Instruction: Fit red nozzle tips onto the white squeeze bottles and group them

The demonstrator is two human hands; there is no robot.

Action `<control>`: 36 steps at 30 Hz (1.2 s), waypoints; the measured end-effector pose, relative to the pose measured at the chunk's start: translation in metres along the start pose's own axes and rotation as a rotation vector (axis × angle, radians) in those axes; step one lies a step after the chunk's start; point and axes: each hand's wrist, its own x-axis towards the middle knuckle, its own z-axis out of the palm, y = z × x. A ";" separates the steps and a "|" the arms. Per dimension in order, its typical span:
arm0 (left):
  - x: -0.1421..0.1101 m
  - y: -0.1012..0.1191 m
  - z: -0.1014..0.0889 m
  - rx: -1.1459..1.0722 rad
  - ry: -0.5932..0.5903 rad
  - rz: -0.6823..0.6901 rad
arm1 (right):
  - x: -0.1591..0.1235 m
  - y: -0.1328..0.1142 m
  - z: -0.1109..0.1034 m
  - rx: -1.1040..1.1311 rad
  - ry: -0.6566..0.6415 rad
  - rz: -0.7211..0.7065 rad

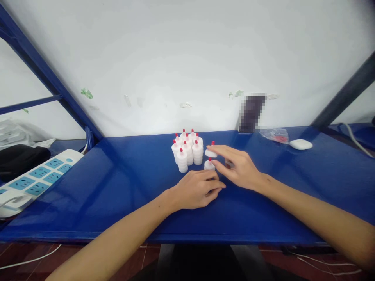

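Note:
Between the index finger and thumb of my right hand (pixel 240 166) is a short white nozzle cap (pixel 211 153) with a red tip. It is raised and slightly tilted above the table. Just below it, a second red-tipped white nozzle cap (pixel 209 165) shows its upper part. My left hand (pixel 200 189) has its fingers bent round the lower part of this one, which they hide. To the left stands a close group of ribbed white columns (pixel 187 150) that look like stacked nozzle caps, each with a red tip on top.
The blue table (pixel 131 175) meets a white wall. A blurred dark phone-like object (pixel 252 113) leans there. Right of it lie a clear plastic bag (pixel 274 135) with red bits and a white rounded object (pixel 301 144). A power strip (pixel 41 175) and black case (pixel 22 162) are left.

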 end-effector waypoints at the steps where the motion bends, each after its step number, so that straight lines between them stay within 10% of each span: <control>1: 0.000 0.000 0.000 0.003 -0.005 0.000 | 0.000 0.000 0.000 -0.005 -0.026 -0.017; 7: 0.000 0.001 -0.001 0.006 0.063 0.035 | -0.001 0.001 -0.001 -0.034 -0.105 -0.057; 17: 0.008 0.007 -0.009 -0.166 0.627 -0.108 | -0.004 0.001 -0.006 0.111 0.032 -0.032; 27: 0.008 0.011 -0.007 -0.235 0.585 -0.032 | -0.016 -0.031 0.006 0.935 0.041 0.148; 36: 0.007 0.011 -0.002 -0.142 0.509 0.120 | -0.017 -0.042 0.005 1.086 0.007 0.267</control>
